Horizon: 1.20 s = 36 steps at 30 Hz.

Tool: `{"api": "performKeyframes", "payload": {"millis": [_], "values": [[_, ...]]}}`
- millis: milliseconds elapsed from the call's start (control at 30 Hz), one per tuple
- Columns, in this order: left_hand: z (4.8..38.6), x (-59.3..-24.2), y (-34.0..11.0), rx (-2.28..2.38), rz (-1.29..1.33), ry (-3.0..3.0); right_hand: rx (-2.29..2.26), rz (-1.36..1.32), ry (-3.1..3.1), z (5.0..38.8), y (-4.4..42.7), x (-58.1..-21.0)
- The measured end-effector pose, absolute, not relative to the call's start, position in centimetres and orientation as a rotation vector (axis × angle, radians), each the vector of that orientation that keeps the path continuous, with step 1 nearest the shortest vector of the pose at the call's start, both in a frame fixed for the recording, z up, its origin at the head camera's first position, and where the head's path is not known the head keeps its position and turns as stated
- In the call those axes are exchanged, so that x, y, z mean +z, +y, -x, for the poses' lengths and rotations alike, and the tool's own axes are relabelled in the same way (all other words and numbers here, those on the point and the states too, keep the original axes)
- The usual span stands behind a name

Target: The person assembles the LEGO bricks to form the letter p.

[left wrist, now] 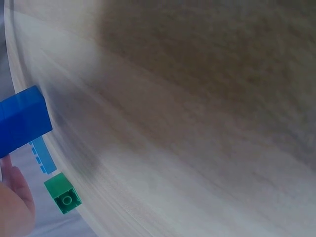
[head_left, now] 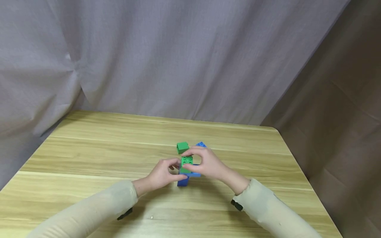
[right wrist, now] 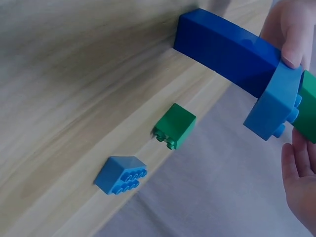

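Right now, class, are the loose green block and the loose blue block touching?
Apart. The right wrist view shows bare tabletop between the loose green block and the loose blue block.

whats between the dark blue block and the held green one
The right wrist view shows a light blue block between dark blue block and held green block.

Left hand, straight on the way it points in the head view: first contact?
Likely the upper blue brick, which the left hand grips, or the green brick above it; depth leaves the order unclear. Beyond them, the right hand would probably come next.
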<state>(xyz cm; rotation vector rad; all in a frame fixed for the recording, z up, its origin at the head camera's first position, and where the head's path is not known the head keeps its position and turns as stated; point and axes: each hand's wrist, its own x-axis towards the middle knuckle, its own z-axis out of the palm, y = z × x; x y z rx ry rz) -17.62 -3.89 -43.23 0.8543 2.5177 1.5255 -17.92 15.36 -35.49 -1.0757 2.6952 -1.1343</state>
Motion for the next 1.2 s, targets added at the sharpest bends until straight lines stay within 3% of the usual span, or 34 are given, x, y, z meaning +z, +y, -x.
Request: {"api": "performKeyframes", "payload": {"millis": [367,600,900,1200], "values": [[17.5,-43.2,-3.9,1.531,-0.874,2.506,-1.007,1.207,2.762,17.5,15.1,-35.2],[17.3,-43.1,-3.7,1.524,-0.876,2.512,-1.059,1.084,2.705,17.3,15.6,-35.4],[17.2,-43.1,-3.7,1.547,-0.847,2.494,-0.949,1.211,2.820,16.8,16.6,-35.4],[17.0,-43.1,-3.9,1.527,-0.833,2.494,-0.955,1.119,2.751,17.2,16.4,-35.1]]}}
